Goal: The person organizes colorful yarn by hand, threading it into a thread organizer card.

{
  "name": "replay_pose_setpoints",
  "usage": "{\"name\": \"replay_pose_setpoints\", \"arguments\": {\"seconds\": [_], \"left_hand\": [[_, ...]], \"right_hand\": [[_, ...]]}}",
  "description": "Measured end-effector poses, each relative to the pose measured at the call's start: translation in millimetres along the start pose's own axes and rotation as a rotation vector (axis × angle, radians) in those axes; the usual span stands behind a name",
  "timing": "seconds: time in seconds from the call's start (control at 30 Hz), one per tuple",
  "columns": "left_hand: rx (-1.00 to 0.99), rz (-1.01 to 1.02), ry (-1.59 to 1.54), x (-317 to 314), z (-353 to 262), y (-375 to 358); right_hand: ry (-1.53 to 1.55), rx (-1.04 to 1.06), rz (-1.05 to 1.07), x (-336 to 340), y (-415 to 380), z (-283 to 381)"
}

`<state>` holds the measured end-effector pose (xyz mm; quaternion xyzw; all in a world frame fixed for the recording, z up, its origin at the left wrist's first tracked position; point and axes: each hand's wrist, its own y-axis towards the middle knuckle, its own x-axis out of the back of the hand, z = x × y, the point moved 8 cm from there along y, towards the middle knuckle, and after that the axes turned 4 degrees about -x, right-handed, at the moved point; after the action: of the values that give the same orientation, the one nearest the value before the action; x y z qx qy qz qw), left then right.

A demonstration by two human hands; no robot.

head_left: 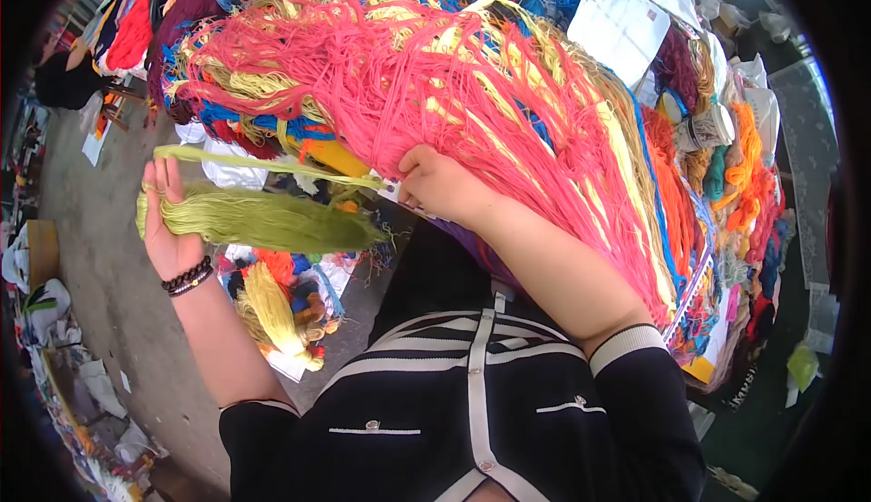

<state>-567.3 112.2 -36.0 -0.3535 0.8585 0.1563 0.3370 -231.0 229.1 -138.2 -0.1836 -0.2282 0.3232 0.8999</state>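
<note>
Head: glossy green skein (281, 221) drapes spread left grip (172, 241); right grip (445, 186) curled, contents unclear.

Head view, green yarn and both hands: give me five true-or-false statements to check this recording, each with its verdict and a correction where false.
1. The olive-green skein is at the left hand. True.
2. Both wrists are bare. False: a dark beaded bracelet is on the left wrist.
3. A light green strand stretches from the left hand toward the right hand. True.
4. The olive-green skein lies in among the pink yarn. False: it is apart from it, beside the heap.
5. The pink yarn lies over pale yellow and blue yarn in the heap. True.
</note>
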Motion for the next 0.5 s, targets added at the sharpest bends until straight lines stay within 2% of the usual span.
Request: {"name": "replay_pose_setpoints", "arguments": {"seconds": [0.03, 0.07, 0.1, 0.13, 0.17, 0.2, 0.27, 0.3, 0.33, 0.37, 0.4, 0.43, 0.5], "left_hand": [[0.076, 0.035, 0.044, 21.6, 5.2, 12.0], [0.164, 0.033, 0.051, 47.7, 21.4, 9.8], [0.25, 0.034, 0.057, 42.0, 37.0, -5.9], [0.337, 0.204, 0.061, 22.6, 55.8, -28.7], [0.5, 0.228, -0.002, -6.0, 75.0, -63.5], [0.628, 0.28, -0.103, -26.7, 90.8, -94.7], [0.78, 0.315, -0.106, -54.5, 106.8, -142.9], [0.834, 0.397, -0.185, -71.2, 108.6, -157.4], [0.89, 0.48, -0.264, -85.8, 109.8, -171.3], [0.906, 0.46, -0.268, -90.5, 114.3, -178.3], [0.869, 0.521, -0.24, -97.0, 115.4, -179.7], [0.833, 0.579, -0.211, -103.0, 116.4, -181.3], [0.776, 0.552, -0.112, -109.6, 116.6, -183.6]], "right_hand": [[0.001, 0.006, -0.003, -0.9, -3.4, 0.7], [-0.015, 0.099, -0.073, 1.5, -11.0, 7.6], [-0.033, 0.194, -0.146, 4.0, -19.0, 15.6], [-0.005, 0.225, -0.145, 1.8, -35.2, 28.5], [0.024, 0.248, -0.141, -1.5, -52.9, 39.4], [0.129, 0.241, -0.065, -12.8, -57.8, 37.0], [0.209, 0.118, 0.154, -38.1, -74.3, 39.4], [0.31, 0.068, 0.202, -48.9, -82.7, 42.2], [0.516, 0.009, 0.37, -65.1, -86.5, 39.4], [0.72, -0.051, 0.539, -78.4, -91.9, 38.8], [0.888, -0.05, 0.606, -77.8, -101.8, 49.9], [0.888, -0.048, 0.605, -75.5, -106.7, 54.3], [1.012, -0.072, 0.478, -62.7, -109.7, 55.0]]}}
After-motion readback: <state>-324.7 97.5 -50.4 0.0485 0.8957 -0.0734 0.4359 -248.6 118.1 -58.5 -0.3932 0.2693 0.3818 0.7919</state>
